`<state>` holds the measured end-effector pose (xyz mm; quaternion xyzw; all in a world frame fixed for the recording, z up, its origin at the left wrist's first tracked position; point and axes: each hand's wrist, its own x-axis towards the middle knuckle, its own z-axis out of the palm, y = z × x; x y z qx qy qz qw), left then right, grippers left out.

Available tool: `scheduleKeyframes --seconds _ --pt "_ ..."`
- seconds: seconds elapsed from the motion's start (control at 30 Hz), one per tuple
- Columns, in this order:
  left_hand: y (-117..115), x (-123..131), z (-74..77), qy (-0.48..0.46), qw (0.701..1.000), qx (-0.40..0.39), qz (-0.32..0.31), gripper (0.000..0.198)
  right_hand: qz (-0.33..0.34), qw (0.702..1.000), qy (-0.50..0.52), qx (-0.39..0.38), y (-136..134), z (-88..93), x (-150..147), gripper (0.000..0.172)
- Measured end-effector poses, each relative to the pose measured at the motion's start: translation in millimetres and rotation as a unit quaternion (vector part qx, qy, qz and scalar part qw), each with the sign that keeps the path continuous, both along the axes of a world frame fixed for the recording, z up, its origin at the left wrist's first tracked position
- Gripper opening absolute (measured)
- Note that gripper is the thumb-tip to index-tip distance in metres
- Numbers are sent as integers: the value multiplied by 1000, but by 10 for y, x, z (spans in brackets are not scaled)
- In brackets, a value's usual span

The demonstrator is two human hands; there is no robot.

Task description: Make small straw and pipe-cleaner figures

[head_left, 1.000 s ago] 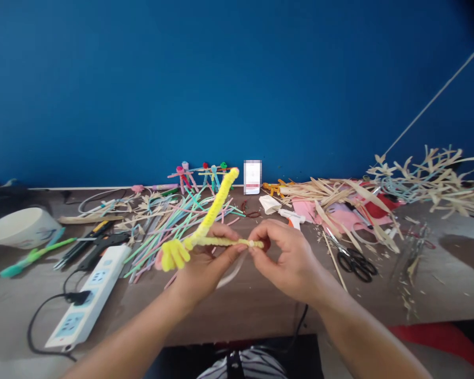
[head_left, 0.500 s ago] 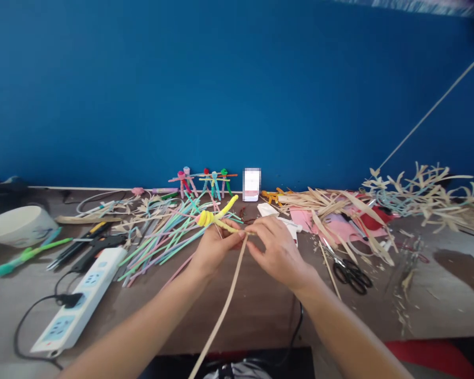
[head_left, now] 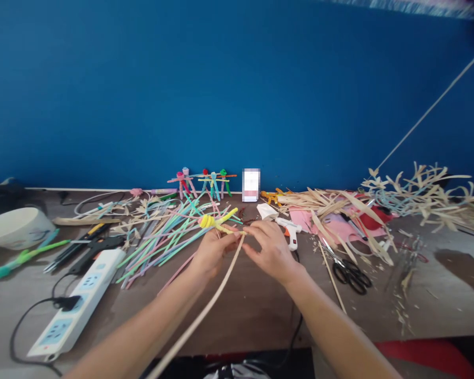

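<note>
My left hand [head_left: 212, 253] is closed around the lower part of a yellow pipe-cleaner figure [head_left: 207, 221], whose coiled end and one straight limb stick out above the fingers. A long pale raffia strip [head_left: 220, 292] meets another limb of the figure between my two hands and hangs down toward the bottom left. With fingertips pinched at that meeting point, my right hand [head_left: 274, 252] grips the strip against the limb's end. The fingers partly hide the exact contact.
Loose pastel pipe cleaners [head_left: 161, 237] lie left, by a white power strip [head_left: 77, 305]. Small pipe-cleaner figures [head_left: 205, 181] and a phone [head_left: 251, 185] stand at the wall. Right are a white glue gun [head_left: 291, 231], black scissors [head_left: 349, 272] and raffia strips [head_left: 312, 202].
The figure has tilted, its straight limb dipping lower. The strip's hanging tail has swung to the left. My right hand has shifted slightly left and down, uncovering the white glue gun.
</note>
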<state>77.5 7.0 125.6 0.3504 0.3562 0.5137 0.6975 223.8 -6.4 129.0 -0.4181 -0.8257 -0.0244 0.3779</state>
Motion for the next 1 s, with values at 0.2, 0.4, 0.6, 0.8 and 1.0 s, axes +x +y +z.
scheduleKeyframes --seconds 0.2,0.4,0.6,0.8,1.0 --pt "2 16 -83 22 1000 11 9 18 -9 999 35 16 20 -106 -15 18" --pt "-14 47 -154 49 995 70 51 16 -33 996 85 -1 19 -145 -87 13" --pt "-18 26 -233 118 980 140 73 16 -54 962 237 -124 61 -129 -151 10" --pt "-52 -31 -224 205 951 219 72 15 -16 880 310 -359 147 -91 -84 13" --pt "-95 -115 -229 277 903 319 75 5 19 829 319 -459 130 -73 -47 10"
